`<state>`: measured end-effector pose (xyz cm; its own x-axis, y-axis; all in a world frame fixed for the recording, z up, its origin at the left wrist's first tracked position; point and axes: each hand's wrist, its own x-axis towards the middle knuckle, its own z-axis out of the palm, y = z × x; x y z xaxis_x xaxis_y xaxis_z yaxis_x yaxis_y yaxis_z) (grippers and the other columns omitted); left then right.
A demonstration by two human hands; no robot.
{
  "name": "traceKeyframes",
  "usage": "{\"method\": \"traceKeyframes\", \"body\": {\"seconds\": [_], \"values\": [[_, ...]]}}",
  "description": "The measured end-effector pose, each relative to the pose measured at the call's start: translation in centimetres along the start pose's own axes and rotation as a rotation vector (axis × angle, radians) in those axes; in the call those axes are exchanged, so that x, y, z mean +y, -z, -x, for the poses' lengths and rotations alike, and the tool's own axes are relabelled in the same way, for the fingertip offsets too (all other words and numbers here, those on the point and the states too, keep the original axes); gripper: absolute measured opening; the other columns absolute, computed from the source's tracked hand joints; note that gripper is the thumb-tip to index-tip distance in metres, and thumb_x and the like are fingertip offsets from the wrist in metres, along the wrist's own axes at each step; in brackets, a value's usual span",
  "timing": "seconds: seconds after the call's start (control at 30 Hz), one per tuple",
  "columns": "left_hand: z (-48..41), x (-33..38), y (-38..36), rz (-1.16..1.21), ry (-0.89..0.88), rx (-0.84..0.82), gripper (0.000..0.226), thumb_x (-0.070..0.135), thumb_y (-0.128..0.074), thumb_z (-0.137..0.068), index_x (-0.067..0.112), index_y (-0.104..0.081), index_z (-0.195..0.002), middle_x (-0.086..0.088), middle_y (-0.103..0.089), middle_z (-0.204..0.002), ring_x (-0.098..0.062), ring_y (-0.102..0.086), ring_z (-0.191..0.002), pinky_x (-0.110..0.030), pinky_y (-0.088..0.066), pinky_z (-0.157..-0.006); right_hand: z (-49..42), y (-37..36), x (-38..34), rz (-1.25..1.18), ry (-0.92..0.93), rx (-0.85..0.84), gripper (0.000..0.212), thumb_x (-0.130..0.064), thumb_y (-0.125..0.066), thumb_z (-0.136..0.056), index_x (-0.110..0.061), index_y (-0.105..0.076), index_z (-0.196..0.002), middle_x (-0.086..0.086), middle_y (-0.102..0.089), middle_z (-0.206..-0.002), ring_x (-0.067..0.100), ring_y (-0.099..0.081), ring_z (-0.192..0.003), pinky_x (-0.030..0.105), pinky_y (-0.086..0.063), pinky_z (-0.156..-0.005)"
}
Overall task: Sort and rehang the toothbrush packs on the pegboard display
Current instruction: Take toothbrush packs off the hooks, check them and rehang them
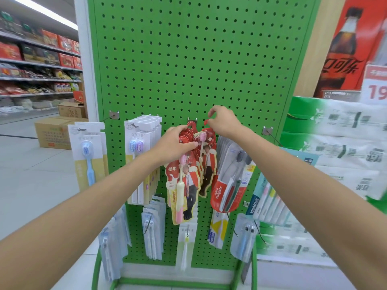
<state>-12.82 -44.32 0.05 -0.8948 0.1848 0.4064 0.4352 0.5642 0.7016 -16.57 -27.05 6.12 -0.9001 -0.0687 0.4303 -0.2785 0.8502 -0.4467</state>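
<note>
Here the left hand (178, 143) curls over the bunched tops of the red toothbrush packs (188, 185), apparently steadying them on their hook. Just beside it, the right hand (224, 120) pinches one pack's red hang tab (206, 122) against the green pegboard (188, 59), likely lining it up for hanging. A Colgate pack (227, 185) dangles under that wrist.

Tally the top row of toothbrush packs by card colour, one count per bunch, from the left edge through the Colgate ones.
White-and-yellow bunches: 2
Red bunch: 1
Clear-and-red Colgate bunch: 1
Total: 4
</note>
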Motion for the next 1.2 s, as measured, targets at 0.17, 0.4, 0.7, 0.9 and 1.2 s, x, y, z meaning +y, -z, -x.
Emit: {"method": "traceKeyframes", "body": {"seconds": [0.17,0.4,0.7,0.9,1.2], "values": [[0.0,0.3,0.0,-0.015,0.001,-0.001,0.069,0.032,-0.067,-0.092,0.015,-0.034,-0.15,-0.008,-0.041,-0.143,-0.022,-0.061,-0.109,-0.028,-0.056,-0.082,0.6,0.0,-0.1,0.059,0.019,0.064,0.025,-0.006,-0.044,-0.097,0.0,-0.066,-0.109,0.014,-0.07,-0.105,0.012,-0.044,-0.05,0.021,-0.036,-0.046],[-0.3,0.0,0.1,-0.003,0.042,-0.02,0.071,0.032,-0.071,-0.088,0.016,-0.036,-0.148,-0.011,-0.049,-0.137,-0.025,-0.065,-0.104,-0.041,-0.059,-0.085,2.3,0.9,-1.1,0.089,0.021,0.028,0.026,-0.012,-0.054,-0.086,0.011,-0.065,-0.079,0.028,-0.069,-0.099,0.019,-0.039,-0.057,0.028,-0.041,-0.056],[5.3,2.7,-2.1,-0.051,-0.127,0.525,0.037,0.013,-0.063,-0.083,0.018,-0.054,-0.119,0.002,-0.053,-0.117,-0.017,-0.046,-0.112,-0.035,-0.042,-0.099,8.6,1.8,-2.2,0.215,0.15,0.042,0.038,-0.013,-0.057,-0.086,-0.007,-0.063,-0.123,-0.01,-0.047,-0.063,0.003,-0.04,-0.05,0.019,-0.03,-0.046],[9.7,2.0,-4.6,0.137,-0.079,0.354,0.011,0.012,-0.062,-0.089,0.019,-0.057,-0.096,0.003,-0.059,-0.093,-0.011,-0.056,-0.078,-0.023,-0.047,-0.067,14.0,0.8,-1.8,0.179,0.161,0.087,0.031,-0.011,-0.054,-0.087,-0.01,-0.069,-0.114,0.001,-0.066,-0.07,0.022,-0.062,-0.06,0.034,-0.056,-0.057],[16.3,-6.1,-10.1,0.021,0.034,0.128,0.008,0.029,-0.054,-0.098,0.022,-0.054,-0.103,0.003,-0.054,-0.101,-0.015,-0.055,-0.088,-0.03,-0.047,-0.076,22.3,-7.0,2.9,-0.236,0.003,0.092,0.018,-0.012,-0.053,-0.098,-0.015,-0.069,-0.105,-0.011,-0.061,-0.075,0.005,-0.057,-0.063,0.011,-0.041,-0.052]]}}
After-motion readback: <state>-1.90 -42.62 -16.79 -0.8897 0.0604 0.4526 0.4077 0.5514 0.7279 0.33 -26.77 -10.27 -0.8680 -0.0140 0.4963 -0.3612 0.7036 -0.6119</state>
